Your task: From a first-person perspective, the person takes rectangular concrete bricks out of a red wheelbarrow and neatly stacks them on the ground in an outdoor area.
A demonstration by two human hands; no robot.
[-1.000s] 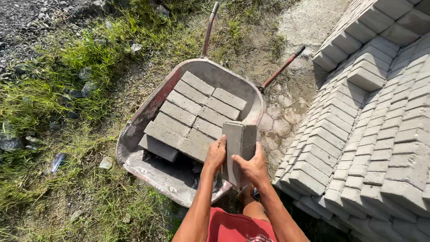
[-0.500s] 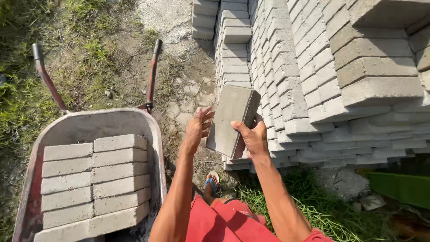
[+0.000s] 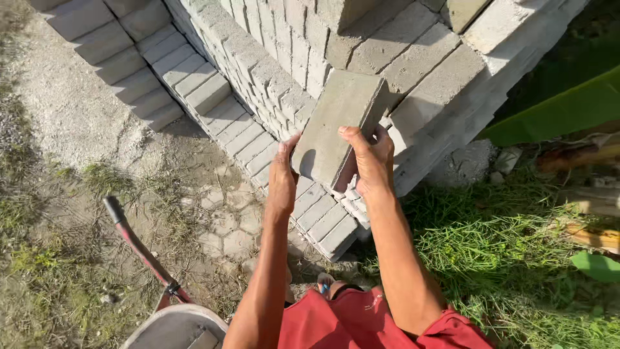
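Note:
I hold a grey rectangular paving block tilted in front of me, flat face up. My left hand presses against its left long edge. My right hand grips its lower right edge, thumb on top. The block is raised before a tall stack of similar grey blocks, close to the stack's stepped face. My bare forearms reach up from red shorts at the bottom of the view.
Low rows of grey blocks run from the upper left down to near my feet. A wheelbarrow's red handle and grey tub rim sit at the lower left. Grass and a green leaf lie to the right.
My view has swung right and up from the loaded wheelbarrow to the block stack. Both hands carried the block along and raised it closer to the stack.

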